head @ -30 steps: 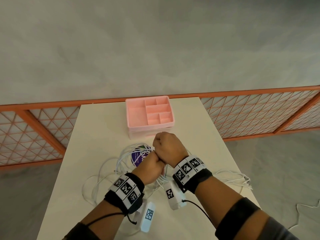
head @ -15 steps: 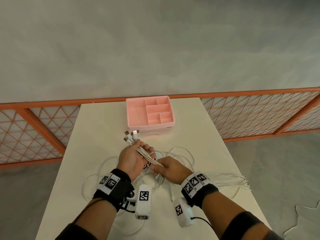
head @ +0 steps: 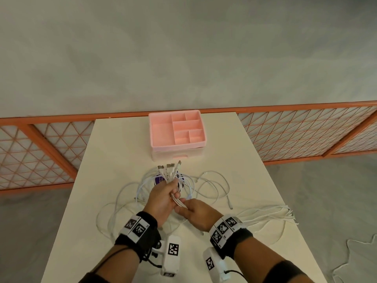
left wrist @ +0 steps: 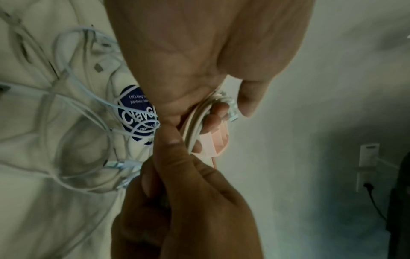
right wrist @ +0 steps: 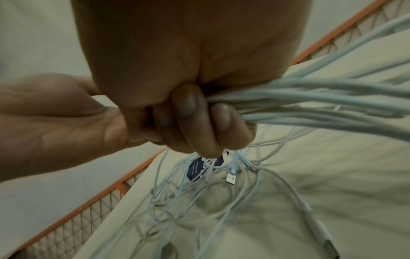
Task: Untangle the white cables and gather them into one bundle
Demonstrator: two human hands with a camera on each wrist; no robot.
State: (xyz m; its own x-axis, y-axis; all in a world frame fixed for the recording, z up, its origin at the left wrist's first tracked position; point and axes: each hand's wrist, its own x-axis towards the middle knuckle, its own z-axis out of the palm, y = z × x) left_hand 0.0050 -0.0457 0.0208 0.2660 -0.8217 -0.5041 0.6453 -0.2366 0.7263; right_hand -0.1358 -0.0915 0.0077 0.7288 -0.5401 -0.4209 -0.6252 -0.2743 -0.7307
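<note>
Fingers (right wrist: 186,112) of the right hand (head: 199,215) are curled tight round the white cables (head: 206,186). Left hand (head: 163,198) clamps the same strands just below the fanned plug ends (head: 169,167); the rest lie looped on the table (head: 114,152), some trailing off its right edge.

Risk: pulling the fist along the strands could cinch the loose loops into a knot, or snag a plug. A dark sticker (left wrist: 137,113) sits half buried under the loops. Can't count the cables.
</note>
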